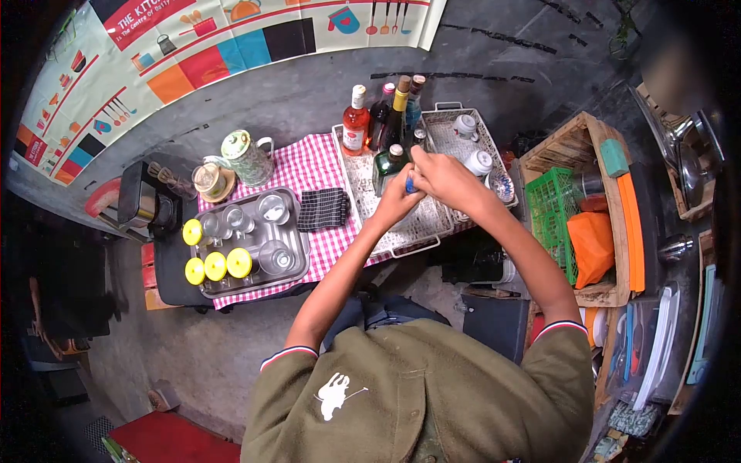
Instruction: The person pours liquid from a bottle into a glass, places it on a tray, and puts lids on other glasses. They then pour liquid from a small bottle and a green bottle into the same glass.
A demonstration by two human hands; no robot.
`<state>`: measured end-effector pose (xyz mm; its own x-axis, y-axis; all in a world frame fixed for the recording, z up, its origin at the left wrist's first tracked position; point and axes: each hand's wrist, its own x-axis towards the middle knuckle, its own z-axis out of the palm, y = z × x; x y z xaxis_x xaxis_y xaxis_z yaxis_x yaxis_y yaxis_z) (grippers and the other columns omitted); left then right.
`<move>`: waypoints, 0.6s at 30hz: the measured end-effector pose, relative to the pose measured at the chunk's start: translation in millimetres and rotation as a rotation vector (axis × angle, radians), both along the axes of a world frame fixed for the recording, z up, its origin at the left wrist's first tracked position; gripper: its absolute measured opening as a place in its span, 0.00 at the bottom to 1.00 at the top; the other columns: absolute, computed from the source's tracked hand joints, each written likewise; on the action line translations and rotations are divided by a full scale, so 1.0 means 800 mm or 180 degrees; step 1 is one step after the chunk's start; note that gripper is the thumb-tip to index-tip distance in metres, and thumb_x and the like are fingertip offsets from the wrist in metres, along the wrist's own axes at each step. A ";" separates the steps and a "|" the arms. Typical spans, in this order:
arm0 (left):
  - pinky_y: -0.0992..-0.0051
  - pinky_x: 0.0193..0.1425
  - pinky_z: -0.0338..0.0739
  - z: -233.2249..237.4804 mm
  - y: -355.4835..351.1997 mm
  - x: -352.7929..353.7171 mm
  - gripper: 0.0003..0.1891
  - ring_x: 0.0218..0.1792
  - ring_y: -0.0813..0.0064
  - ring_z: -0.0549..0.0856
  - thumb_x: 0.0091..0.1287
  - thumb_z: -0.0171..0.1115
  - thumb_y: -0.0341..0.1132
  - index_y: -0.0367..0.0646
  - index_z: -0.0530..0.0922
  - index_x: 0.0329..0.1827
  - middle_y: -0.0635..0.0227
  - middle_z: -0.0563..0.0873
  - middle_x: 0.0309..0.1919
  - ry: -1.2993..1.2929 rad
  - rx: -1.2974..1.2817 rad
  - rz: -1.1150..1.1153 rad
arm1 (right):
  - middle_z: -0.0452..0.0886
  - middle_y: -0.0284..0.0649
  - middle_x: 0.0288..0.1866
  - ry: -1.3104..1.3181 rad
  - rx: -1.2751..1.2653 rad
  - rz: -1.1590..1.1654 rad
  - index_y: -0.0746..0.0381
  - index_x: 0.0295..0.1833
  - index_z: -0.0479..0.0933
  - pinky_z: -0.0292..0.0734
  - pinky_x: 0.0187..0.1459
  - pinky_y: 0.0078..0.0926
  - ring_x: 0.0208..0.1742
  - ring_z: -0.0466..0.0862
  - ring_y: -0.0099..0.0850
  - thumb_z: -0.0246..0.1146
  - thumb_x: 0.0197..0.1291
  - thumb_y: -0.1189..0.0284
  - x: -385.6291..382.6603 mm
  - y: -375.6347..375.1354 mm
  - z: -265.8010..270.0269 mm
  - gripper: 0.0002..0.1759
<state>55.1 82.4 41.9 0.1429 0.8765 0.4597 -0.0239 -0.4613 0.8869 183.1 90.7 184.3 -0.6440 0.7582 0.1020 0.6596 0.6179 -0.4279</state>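
Observation:
Both hands meet above the white metal tray (361,191) of bottles. My left hand (397,202) is closed round a small object with a blue part (410,184), mostly hidden by the fingers. My right hand (441,177) is closed against the top of the same object. Just behind my left hand stands a dark green bottle (388,163). Further back are a red bottle (355,123) and a dark bottle with a yellow neck (397,108). White-capped containers (478,162) stand to the right of my hands.
On the checkered cloth (305,158) are a grey tray (301,258) with glasses and yellow-lidded jars, a folded black cloth (323,209) and a lidded glass jug (248,158). A wooden crate (617,266) with a green basket (549,224) stands at the right.

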 end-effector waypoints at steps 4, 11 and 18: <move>0.69 0.44 0.75 0.000 0.003 0.003 0.16 0.35 0.69 0.81 0.60 0.67 0.28 0.38 0.71 0.48 0.58 0.81 0.34 -0.0059 0.0086 0.0084 | 0.79 0.58 0.28 0.0224 0.0130 -0.0181 0.66 0.44 0.63 0.74 0.35 0.54 0.36 0.81 0.62 0.60 0.67 0.66 -0.004 -0.002 -0.007 0.16; 0.68 0.44 0.76 -0.010 0.010 0.001 0.16 0.35 0.67 0.81 0.60 0.68 0.28 0.38 0.71 0.48 0.57 0.82 0.36 -0.0004 0.0056 0.0190 | 0.80 0.60 0.28 0.0469 0.0389 -0.0605 0.66 0.47 0.64 0.73 0.34 0.55 0.36 0.81 0.62 0.61 0.67 0.65 -0.010 -0.009 -0.026 0.17; 0.67 0.46 0.77 -0.009 0.014 -0.001 0.18 0.37 0.66 0.83 0.59 0.67 0.28 0.37 0.72 0.50 0.56 0.82 0.36 0.0115 0.0109 0.0123 | 0.80 0.61 0.31 0.0204 -0.0201 -0.0304 0.66 0.49 0.66 0.73 0.39 0.54 0.39 0.81 0.62 0.56 0.71 0.61 0.000 -0.004 0.008 0.17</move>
